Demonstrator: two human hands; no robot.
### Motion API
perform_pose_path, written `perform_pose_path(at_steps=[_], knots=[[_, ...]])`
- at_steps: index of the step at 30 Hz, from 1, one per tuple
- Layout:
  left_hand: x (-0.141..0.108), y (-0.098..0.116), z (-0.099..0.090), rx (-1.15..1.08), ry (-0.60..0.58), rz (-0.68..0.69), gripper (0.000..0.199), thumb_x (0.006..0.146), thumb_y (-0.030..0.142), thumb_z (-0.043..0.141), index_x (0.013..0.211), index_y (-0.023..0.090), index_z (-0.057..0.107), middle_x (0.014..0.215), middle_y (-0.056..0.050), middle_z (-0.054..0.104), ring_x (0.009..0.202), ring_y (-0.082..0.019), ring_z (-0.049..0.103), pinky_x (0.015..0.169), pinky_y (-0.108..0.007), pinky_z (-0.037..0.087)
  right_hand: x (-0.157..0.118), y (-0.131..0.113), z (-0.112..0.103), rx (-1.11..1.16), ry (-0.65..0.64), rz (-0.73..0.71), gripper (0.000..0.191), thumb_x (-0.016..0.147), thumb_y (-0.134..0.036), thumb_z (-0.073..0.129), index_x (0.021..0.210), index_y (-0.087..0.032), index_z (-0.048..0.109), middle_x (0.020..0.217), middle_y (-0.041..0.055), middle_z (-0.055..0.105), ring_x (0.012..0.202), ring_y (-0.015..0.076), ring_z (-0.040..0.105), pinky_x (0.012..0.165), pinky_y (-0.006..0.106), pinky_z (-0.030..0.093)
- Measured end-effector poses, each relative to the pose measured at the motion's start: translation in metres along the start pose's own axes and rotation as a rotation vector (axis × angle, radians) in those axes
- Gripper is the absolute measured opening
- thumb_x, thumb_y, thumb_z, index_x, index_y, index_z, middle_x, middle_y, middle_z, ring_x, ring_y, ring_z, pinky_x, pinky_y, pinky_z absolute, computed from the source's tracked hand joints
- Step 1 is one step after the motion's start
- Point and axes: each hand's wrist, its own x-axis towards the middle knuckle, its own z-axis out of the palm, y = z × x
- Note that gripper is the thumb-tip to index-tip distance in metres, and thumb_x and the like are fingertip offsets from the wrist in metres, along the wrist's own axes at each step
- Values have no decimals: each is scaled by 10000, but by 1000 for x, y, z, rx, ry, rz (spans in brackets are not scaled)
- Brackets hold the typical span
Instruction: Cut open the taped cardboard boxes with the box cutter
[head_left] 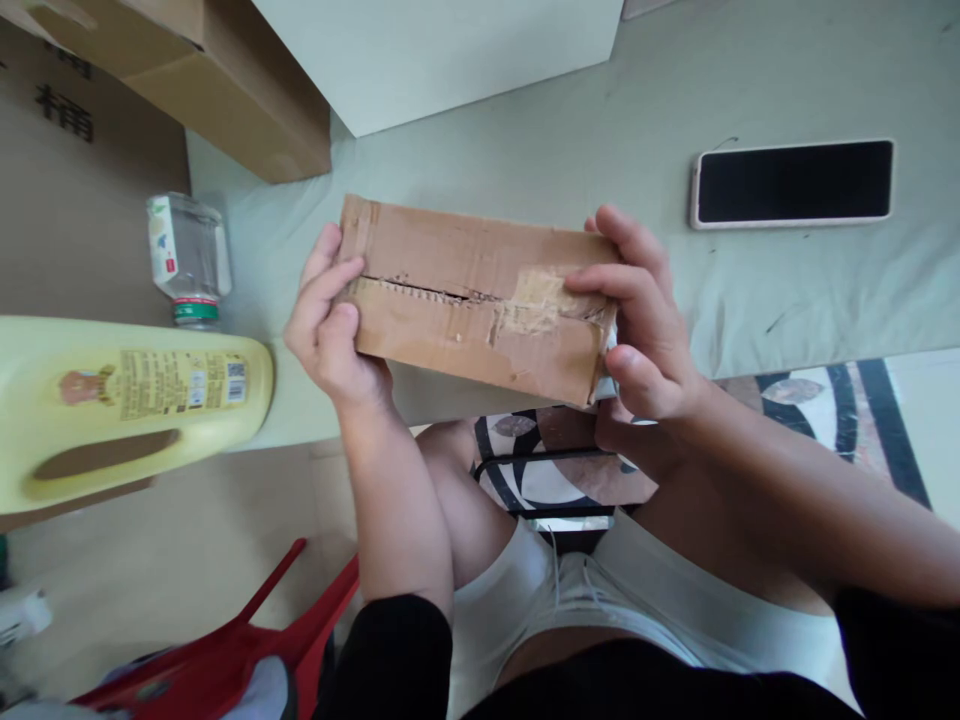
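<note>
A worn brown cardboard box (450,340) is held up over the near edge of the cloth-covered table, its long seam facing the camera. Ragged cardboard shows along the seam, and a rough torn patch lies toward its right end. My left hand (334,320) grips the box's left end, fingertips on the top face. At the right end, my right hand (645,320) holds it between thumb and fingers, beside a bit of silvery material at the corner.
A black-screened phone (795,184) lies on the green tablecloth (525,170) at the right. On the left are a clear bottle (191,255), a yellow jug (150,395) and large cardboard boxes (255,110). A white panel (450,50) stands behind; a red chair (285,640) is below left.
</note>
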Motion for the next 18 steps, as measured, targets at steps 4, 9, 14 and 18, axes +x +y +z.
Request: perform_pose_path(at_steps=[4,9,14,18], knots=[[-1,3,2,19,33,36,369,756,180,463,922,136,790,1215,-75,729,1248,-245,630,1212,-486,356,0,1,0,-29,-14,0,545,944,-593,392,1384,-280,468,1600,42,310,1524,289,300,1286,547,259],[0,4,2,0,86,22,391,763,148,423,887,138,793,1165,-66,761,1203,-224,660,1156,-445,414,-2,7,-1,-11,19,121,673,926,-727,346,1466,-327,322,1637,37,265,1553,289,270,1267,563,305],[9,-2,-7,-154,347,-130,307,710,250,455,754,160,746,1054,-90,768,1254,-236,619,1139,-419,450,-4,19,-1,37,78,319,660,950,-680,401,1484,-296,339,1585,86,396,1416,253,492,1159,472,461],[10,-4,-10,-249,448,-228,290,677,254,452,776,165,710,1027,-74,746,1185,-230,634,1115,-402,471,-1,17,1,68,-180,459,586,994,-629,346,1271,-175,592,1122,108,714,1025,238,693,934,422,572]])
